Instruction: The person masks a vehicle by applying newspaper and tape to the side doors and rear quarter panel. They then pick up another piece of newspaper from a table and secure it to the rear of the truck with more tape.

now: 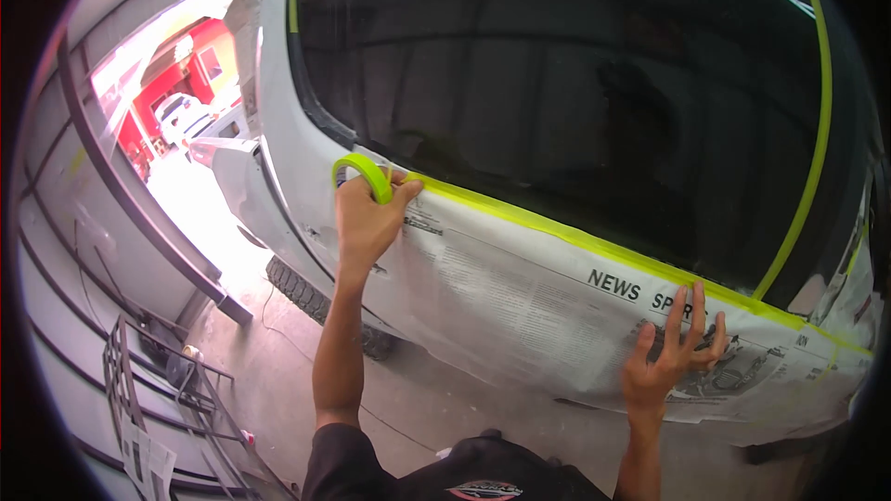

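Note:
My left hand (373, 223) is closed on a roll of yellow-green masking tape (376, 176), its thumb at the left end of a long tape strip (557, 237). That strip runs along the lower edge of the dark car window (538, 93) and the top edge of a newspaper sheet (520, 288) hanging over the vehicle's side. With fingers spread, my right hand (666, 353) lies against the newspaper, its fingertips just below the strip. More tape (821, 121) borders the window's right side. Part of my left fingers is hidden behind the roll.
A pale front fender (232, 162) and a tire (302, 292) are at the left. Metal racks (176, 399) stand by the corrugated wall. A cable (278, 325) lies on the concrete floor (399, 399). Beyond the doorway is a white car (181, 116).

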`<state>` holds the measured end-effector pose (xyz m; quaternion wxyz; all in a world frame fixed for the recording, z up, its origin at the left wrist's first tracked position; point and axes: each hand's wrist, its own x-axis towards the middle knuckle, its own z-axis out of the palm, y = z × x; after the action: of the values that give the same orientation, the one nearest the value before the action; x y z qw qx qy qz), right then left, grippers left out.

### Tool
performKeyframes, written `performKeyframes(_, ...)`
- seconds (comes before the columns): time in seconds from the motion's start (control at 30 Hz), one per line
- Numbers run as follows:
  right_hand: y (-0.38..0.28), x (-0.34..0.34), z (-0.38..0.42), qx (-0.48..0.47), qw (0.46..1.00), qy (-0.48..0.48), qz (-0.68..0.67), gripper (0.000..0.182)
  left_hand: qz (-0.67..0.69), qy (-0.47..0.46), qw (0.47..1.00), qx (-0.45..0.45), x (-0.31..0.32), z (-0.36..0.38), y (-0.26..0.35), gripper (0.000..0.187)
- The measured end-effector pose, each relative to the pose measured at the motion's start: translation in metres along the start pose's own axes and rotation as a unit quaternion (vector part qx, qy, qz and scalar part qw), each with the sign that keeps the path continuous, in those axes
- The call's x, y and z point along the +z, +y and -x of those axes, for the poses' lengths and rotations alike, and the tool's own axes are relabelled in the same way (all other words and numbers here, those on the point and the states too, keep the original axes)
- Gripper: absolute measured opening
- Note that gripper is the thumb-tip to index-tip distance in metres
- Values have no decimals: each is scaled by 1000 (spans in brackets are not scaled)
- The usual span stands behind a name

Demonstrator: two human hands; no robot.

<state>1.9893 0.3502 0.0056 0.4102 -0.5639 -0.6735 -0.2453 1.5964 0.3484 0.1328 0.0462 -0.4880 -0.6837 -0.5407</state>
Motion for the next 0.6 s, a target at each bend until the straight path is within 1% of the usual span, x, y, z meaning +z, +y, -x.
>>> performKeyframes(0.03,0,1,-1,-3,1000,5,7,53,-20,5,1000,21,0,-1,-4,26)
performKeyframes(0.07,2,2,0,-8,1000,9,8,53,-9,13,999,42,0,-2,-5,26)
performKeyframes(0.1,3,3,1,-12,1000,11,9,53,-13,8,999,44,0,-2,-6,26)
performKeyframes(0.13,2,4,1,-14,1000,13,3,53,-28,-5,1000,14,-2,-3,-4,25)
performKeyframes(0.2,2,4,0,-13,1000,19,5,52,-11,-3,1000,-9,-2,-1,-2,23)
performKeyframes(0.27,1,4,0,-17,1000,26,0,51,10,-26,999,-34,-5,-2,2,27)
performKeyframes(0.37,2,4,0,-18,999,29,3,51,8,-29,998,-57,-6,-1,4,25)
performKeyframes(0.47,2,4,0,-19,999,34,3,51,14,-21,998,-58,-7,0,7,25)
performKeyframes(0.6,3,4,0,-21,999,34,-4,51,-16,-9,999,-42,-10,-6,1,27)
